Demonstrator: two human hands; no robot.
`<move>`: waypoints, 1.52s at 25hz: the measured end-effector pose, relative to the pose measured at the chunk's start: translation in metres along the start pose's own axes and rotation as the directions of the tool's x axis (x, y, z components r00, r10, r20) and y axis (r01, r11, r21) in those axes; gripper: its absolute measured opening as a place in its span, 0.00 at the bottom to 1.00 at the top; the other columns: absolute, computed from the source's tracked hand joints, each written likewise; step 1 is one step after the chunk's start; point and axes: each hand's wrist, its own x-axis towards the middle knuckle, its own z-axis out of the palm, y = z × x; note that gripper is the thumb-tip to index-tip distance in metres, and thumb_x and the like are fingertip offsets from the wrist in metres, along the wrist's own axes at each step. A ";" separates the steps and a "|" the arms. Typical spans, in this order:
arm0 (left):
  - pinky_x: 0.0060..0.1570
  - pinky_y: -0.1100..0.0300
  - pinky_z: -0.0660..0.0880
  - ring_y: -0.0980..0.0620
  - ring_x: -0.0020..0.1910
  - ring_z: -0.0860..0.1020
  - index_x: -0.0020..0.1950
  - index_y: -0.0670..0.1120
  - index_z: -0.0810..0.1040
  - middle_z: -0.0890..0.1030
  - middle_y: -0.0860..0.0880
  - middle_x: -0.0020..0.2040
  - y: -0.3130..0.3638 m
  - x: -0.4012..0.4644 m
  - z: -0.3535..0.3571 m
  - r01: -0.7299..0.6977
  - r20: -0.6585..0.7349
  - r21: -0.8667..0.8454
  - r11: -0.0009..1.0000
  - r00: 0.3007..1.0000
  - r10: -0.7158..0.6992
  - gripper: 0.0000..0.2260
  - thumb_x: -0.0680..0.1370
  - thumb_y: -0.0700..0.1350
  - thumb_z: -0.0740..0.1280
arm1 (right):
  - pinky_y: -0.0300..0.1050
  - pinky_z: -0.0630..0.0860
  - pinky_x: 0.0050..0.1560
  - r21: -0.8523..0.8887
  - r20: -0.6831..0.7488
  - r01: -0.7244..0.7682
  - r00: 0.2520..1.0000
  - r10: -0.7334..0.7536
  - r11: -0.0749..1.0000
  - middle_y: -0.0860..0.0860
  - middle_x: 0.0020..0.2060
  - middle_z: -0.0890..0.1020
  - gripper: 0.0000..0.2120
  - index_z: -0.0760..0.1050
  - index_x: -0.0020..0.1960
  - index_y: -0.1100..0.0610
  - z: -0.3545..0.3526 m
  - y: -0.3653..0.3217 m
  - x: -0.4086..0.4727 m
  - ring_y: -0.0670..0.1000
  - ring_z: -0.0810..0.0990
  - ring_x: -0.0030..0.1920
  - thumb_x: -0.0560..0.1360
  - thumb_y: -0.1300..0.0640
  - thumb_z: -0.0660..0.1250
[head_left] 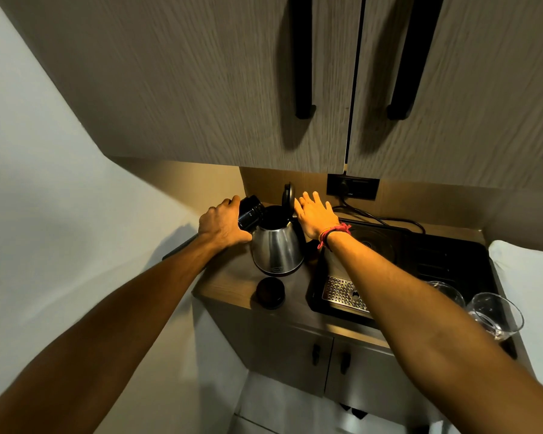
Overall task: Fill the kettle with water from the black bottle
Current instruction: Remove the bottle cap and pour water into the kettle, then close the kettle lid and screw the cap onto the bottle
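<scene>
Narrow wooden counter (pixel 226 286) under low wall cabinets (pixel 201 89), a wall close on the left. The kettle (pixel 276 249) stands near the counter's back left corner, lid (pixel 288 195) hinged upright. Our left hand (pixel 221 223) is wrapped around the black bottle (pixel 250 213), tipped with its mouth at the kettle's opening; no stream is discernible. Our right hand (pixel 315 216) rests with fingers spread beside the lid, gripping nothing. We judge pouring is underway: keep the mouth over the opening and tilt slowly. A dark round cap (pixel 270 292) lies near the front edge. Room is tight; the sink (pixel 452 258) and glasses (pixel 492 314) crowd the right.
</scene>
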 end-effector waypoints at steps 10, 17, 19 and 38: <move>0.43 0.62 0.76 0.49 0.50 0.80 0.62 0.49 0.74 0.80 0.52 0.50 -0.007 -0.006 0.029 0.144 -0.081 -0.735 0.663 0.952 -0.296 0.33 0.61 0.53 0.82 | 0.70 0.56 0.71 0.078 0.002 0.007 1.000 -0.007 0.997 0.58 0.77 0.56 0.22 0.57 0.75 0.57 -0.001 -0.001 0.004 0.65 0.50 0.77 0.81 0.57 0.52; 0.61 0.50 0.79 0.45 0.61 0.80 0.69 0.48 0.73 0.82 0.45 0.62 -0.019 -0.030 0.070 0.196 -0.021 -0.913 0.359 0.854 -0.520 0.38 0.62 0.45 0.84 | 0.66 0.56 0.72 0.200 -0.004 -0.004 1.000 0.004 0.980 0.57 0.76 0.60 0.23 0.66 0.70 0.56 -0.003 -0.023 0.015 0.59 0.55 0.76 0.82 0.45 0.48; 0.62 0.50 0.79 0.44 0.62 0.80 0.70 0.47 0.73 0.82 0.45 0.63 -0.025 -0.031 0.074 0.202 -0.018 -0.914 0.353 0.846 -0.532 0.39 0.62 0.46 0.84 | 0.66 0.54 0.73 0.194 0.013 -0.046 0.999 0.044 0.980 0.56 0.77 0.58 0.29 0.65 0.71 0.58 0.000 -0.035 0.019 0.57 0.55 0.77 0.80 0.39 0.47; 0.65 0.42 0.74 0.46 0.70 0.69 0.73 0.49 0.64 0.69 0.47 0.72 -0.008 -0.043 0.035 -0.026 -0.415 -0.640 0.768 0.853 -0.317 0.42 0.65 0.61 0.78 | 0.63 0.44 0.77 -0.147 0.033 0.241 0.970 -0.239 0.959 0.48 0.79 0.48 0.27 0.46 0.78 0.51 0.027 -0.059 0.015 0.55 0.44 0.79 0.82 0.44 0.43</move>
